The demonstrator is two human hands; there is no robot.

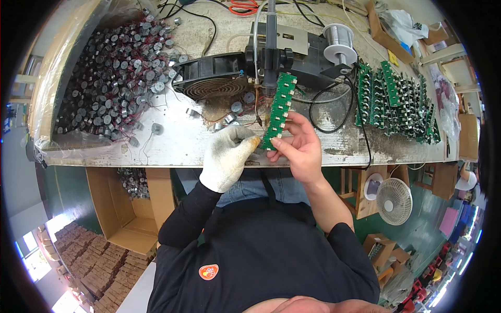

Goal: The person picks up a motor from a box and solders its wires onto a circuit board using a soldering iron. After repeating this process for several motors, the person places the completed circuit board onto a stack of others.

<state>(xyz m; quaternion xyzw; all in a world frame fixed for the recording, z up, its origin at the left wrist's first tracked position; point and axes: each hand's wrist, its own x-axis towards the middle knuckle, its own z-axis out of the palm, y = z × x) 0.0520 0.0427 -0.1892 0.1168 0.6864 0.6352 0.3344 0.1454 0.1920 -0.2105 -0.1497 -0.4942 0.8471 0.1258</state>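
Observation:
A long green circuit board strip (280, 104) with a row of small pale parts along its edge stands tilted above the table's front edge. My bare right hand (301, 151) grips its lower end between thumb and fingers. Against the strip's lower left side, my left hand (225, 156) in a white glove is closed in a pinch; whatever sits between its fingertips is hidden. Just above the glove, the thin tip of a soldering iron (258, 116) points down from a black stand (270, 57). Several small round metal motors (229, 118) with wires lie beyond the glove.
Many wired motors (120, 78) fill a plastic-lined box at the left. A black fan (211, 78) and a solder wire spool (339, 41) stand behind the iron. More green board strips (396, 101) lie at the right, past a looped black cable (334, 125). A cardboard box (130, 219) stands below the table.

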